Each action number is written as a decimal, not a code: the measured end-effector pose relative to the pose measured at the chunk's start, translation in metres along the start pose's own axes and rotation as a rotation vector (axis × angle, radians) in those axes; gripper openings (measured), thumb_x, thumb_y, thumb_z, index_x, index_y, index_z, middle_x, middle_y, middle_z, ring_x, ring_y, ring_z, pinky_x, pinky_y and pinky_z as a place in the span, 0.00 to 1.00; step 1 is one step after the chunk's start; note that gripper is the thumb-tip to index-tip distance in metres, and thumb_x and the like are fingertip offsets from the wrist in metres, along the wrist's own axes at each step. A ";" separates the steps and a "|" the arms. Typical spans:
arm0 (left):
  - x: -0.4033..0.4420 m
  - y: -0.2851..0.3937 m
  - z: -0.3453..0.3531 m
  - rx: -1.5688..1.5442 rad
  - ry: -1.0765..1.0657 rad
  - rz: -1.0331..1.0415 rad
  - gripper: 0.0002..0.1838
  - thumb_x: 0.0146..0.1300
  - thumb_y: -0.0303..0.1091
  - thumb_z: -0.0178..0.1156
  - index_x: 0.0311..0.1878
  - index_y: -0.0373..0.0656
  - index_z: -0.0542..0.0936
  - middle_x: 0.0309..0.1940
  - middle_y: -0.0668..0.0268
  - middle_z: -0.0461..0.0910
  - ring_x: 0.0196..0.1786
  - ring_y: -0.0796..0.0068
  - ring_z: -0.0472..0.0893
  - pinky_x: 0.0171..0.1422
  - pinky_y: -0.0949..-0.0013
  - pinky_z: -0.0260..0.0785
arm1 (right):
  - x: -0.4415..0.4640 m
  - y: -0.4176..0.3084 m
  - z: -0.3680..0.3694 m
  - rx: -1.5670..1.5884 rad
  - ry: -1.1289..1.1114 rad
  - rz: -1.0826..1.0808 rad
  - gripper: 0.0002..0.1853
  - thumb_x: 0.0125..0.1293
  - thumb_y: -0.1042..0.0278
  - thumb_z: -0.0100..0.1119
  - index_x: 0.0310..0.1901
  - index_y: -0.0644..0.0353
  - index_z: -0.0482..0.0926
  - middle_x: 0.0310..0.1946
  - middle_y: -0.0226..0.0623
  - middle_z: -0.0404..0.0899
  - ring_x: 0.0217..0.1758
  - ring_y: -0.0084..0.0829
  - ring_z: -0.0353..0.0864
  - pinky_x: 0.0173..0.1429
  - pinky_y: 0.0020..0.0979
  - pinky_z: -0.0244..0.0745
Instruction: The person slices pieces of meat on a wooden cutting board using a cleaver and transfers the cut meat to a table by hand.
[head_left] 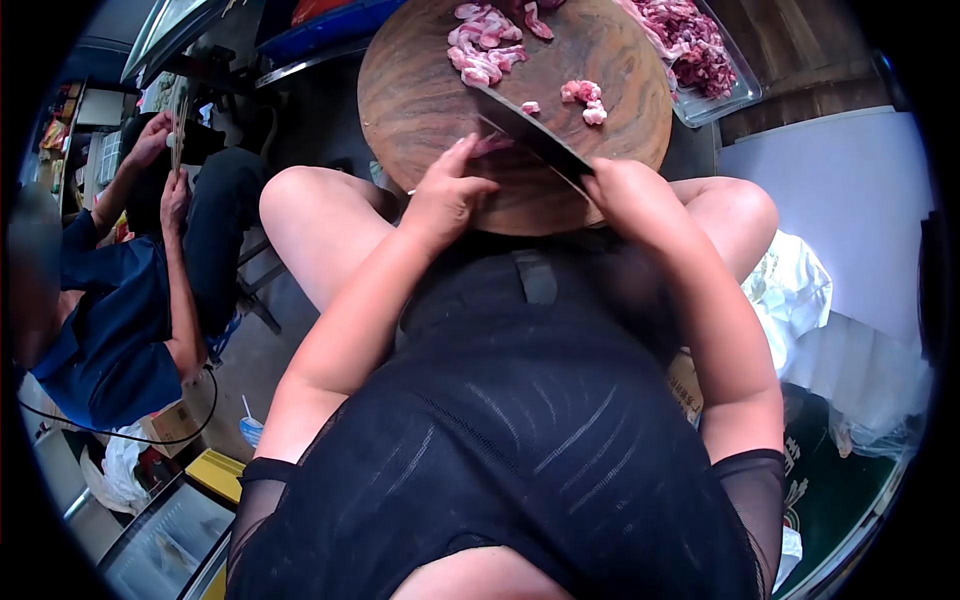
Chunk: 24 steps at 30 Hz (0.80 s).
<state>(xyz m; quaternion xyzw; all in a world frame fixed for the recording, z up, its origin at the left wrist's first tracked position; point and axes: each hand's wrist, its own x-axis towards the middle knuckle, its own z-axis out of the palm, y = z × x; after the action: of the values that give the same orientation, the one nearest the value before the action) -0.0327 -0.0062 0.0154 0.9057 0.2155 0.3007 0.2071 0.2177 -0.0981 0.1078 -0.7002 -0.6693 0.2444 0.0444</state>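
My right hand (pixel 635 200) is closed round the handle of a broad, dark-bladed cleaver (pixel 535 132). Its blade slants up and left across a round wooden chopping block (pixel 410 90). Left of the blade, my left hand (pixel 450 195) rests at the block's near edge, its thumb apart from the fingers. Beside those fingertips lies a strip of meat (pixel 493 144), partly hidden by the blade; whether they press on it is unclear. Pink and white meat strips (pixel 484 45) are heaped at the far side. A small bit of meat (pixel 530 107) and a pale meat clump (pixel 585 100) lie beyond the blade.
A clear tray (pixel 745 95) of cut red meat stands at the far right of the block. On the left, a seated person (pixel 120 320) holds thin sticks (pixel 178 140) in both hands. A white plastic bag (pixel 795 290) lies beside my right leg; a blue crate (pixel 320 40) is behind the block.
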 end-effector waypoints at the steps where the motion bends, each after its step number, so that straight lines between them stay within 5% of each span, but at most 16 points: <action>1: -0.009 -0.001 -0.003 -0.030 0.043 -0.170 0.11 0.52 0.19 0.63 0.39 0.43 0.86 0.57 0.55 0.78 0.60 0.53 0.78 0.64 0.63 0.71 | -0.011 0.011 -0.003 0.031 0.013 -0.002 0.13 0.69 0.64 0.53 0.36 0.67 0.77 0.29 0.59 0.79 0.37 0.58 0.80 0.43 0.51 0.74; 2: -0.015 -0.004 -0.005 -0.062 0.083 -0.340 0.11 0.53 0.18 0.63 0.39 0.42 0.86 0.58 0.54 0.77 0.61 0.53 0.77 0.65 0.64 0.71 | -0.023 0.015 -0.003 0.028 0.015 0.001 0.13 0.69 0.64 0.53 0.36 0.67 0.77 0.29 0.59 0.79 0.37 0.58 0.80 0.43 0.51 0.74; 4: -0.007 -0.009 -0.010 -0.010 0.136 -0.358 0.08 0.58 0.21 0.62 0.40 0.40 0.85 0.53 0.55 0.80 0.55 0.53 0.80 0.60 0.64 0.73 | -0.045 0.016 0.002 0.021 0.147 0.111 0.13 0.70 0.63 0.51 0.36 0.66 0.78 0.29 0.56 0.81 0.37 0.56 0.81 0.44 0.52 0.75; 11: 0.017 -0.014 0.006 0.282 0.057 -0.135 0.06 0.62 0.30 0.63 0.41 0.43 0.84 0.34 0.61 0.78 0.39 0.56 0.78 0.45 0.59 0.73 | -0.059 -0.014 0.009 0.047 0.237 0.044 0.12 0.71 0.63 0.49 0.36 0.63 0.76 0.29 0.52 0.82 0.36 0.52 0.82 0.43 0.50 0.76; 14: 0.011 -0.016 0.008 0.293 0.013 -0.032 0.05 0.62 0.30 0.62 0.40 0.45 0.83 0.35 0.62 0.78 0.39 0.57 0.78 0.44 0.60 0.73 | -0.055 -0.025 0.010 0.027 0.250 -0.007 0.11 0.71 0.63 0.49 0.36 0.61 0.76 0.30 0.49 0.82 0.36 0.50 0.83 0.42 0.49 0.77; 24: -0.007 -0.003 -0.018 0.302 -0.018 -0.189 0.08 0.58 0.24 0.60 0.40 0.44 0.84 0.37 0.61 0.80 0.43 0.57 0.79 0.50 0.61 0.74 | -0.028 -0.029 0.019 -0.085 0.174 -0.065 0.11 0.70 0.64 0.49 0.35 0.61 0.77 0.29 0.48 0.83 0.34 0.49 0.84 0.39 0.48 0.78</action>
<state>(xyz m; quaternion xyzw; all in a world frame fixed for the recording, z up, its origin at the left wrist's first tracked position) -0.0499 -0.0026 0.0243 0.9049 0.3404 0.2359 0.0979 0.1837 -0.1271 0.1109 -0.6980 -0.6950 0.1526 0.0806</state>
